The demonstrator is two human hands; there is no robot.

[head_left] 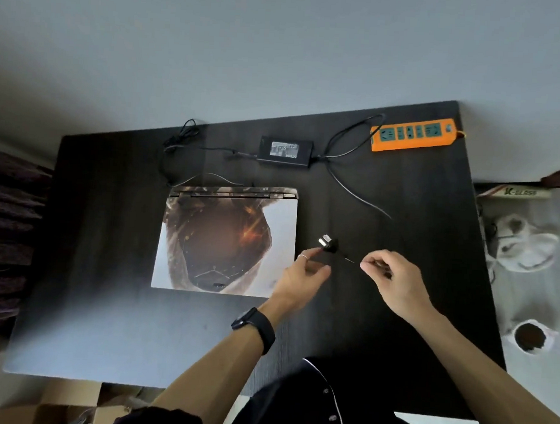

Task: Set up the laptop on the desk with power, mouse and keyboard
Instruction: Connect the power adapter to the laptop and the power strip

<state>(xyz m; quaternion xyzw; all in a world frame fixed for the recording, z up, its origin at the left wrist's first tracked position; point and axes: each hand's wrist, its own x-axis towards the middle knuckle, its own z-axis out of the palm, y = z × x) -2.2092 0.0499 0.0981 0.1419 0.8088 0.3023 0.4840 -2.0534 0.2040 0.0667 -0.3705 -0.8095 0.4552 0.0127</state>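
A closed laptop (225, 238) with a brown patterned lid lies on the dark desk (108, 235). Behind it sits the black power brick (284, 151), with one cable coiling off to the left and another (348, 186) running right and forward. My left hand (304, 274) pinches the black mains plug (328, 243), its metal prongs pointing up and left, just right of the laptop. My right hand (392, 276) pinches the cable a short way behind the plug. An orange power strip (412, 134) lies at the desk's far right corner. No mouse or keyboard shows.
A cardboard box (67, 405) sits on the floor below the desk's near edge. White slippers (523, 247) and a cup (530, 336) are on the floor to the right. A dark fabric surface (5, 230) borders the left side.
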